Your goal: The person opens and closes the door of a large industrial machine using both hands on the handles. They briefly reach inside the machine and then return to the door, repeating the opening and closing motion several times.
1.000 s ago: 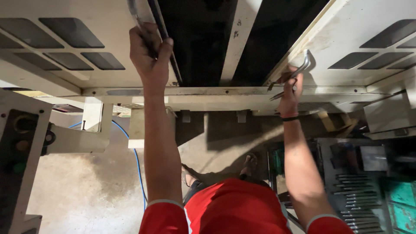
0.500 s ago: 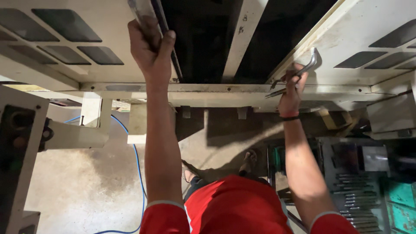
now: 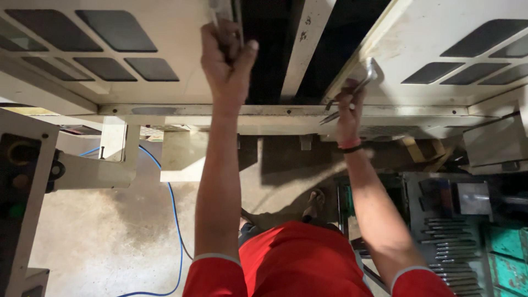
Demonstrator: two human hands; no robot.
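My left hand (image 3: pixel 225 60) is closed around a narrow metal bar (image 3: pixel 220 10) at the edge of a cream machine panel (image 3: pixel 99 82), next to a dark opening (image 3: pixel 264 49). My right hand (image 3: pixel 347 113) grips a shiny metal wrench (image 3: pixel 357 82), held against the slanted edge of the right cream panel (image 3: pixel 440 49). A dark band sits on my right wrist. A pale upright strut (image 3: pixel 305 44) crosses the opening between my two hands. Both arms reach up and forward from red sleeves.
A blue cable (image 3: pixel 175 220) loops over the stained concrete floor at the left. A grey machine box (image 3: pixel 22 192) stands at the far left. An open tool tray (image 3: pixel 451 242) with several bits lies at the right, beside green boxes (image 3: pixel 509 253). My foot (image 3: pixel 314 203) shows below.
The view has risen a little. My right hand has tilted the wrench further up along the right panel's edge. My left hand keeps its grip on the bar.
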